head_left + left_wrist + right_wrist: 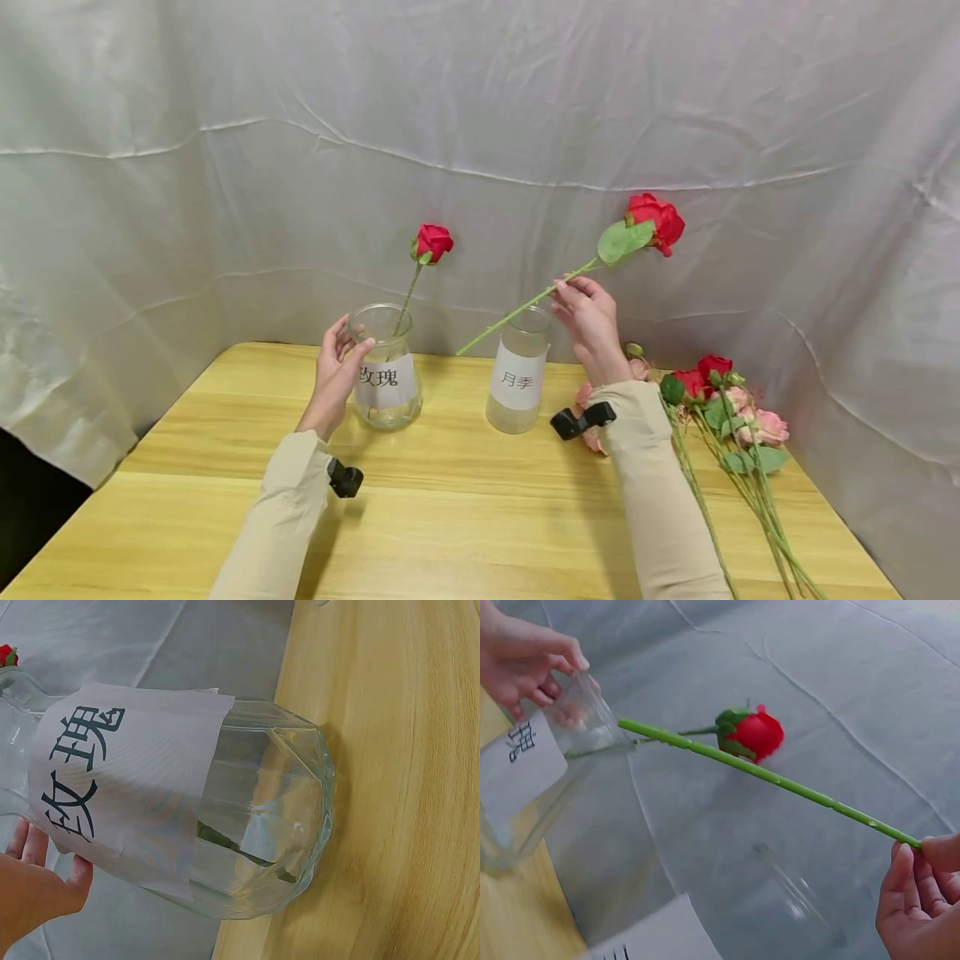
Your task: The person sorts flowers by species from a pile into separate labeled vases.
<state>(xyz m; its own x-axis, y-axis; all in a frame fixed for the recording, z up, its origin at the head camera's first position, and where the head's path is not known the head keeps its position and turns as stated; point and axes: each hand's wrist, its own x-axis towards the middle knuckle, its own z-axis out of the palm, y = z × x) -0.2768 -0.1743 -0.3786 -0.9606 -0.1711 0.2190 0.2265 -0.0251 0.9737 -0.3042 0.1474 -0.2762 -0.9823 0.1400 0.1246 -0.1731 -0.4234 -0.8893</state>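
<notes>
My left hand [337,371] grips the neck of a glass vase [405,408], thumb in front and fingers behind. The vase stands upright on the table and bears a white label with two black characters [82,765]. One red rose [432,242] leans to the right in it, its lower stem seen through the glass in the left wrist view. My right hand [588,321] pinches the green stem of another red rose [656,221] between thumb and fingers. This rose is tilted, bloom up to the right, and its cut end points toward the left vase in the right wrist view.
A narrower glass vase [513,421], also labelled, stands between my hands, below the held stem. At the right of the wooden table [450,517] lie several red and pink flowers [761,427] with long stems. A grey curtain [495,108] hangs behind the table.
</notes>
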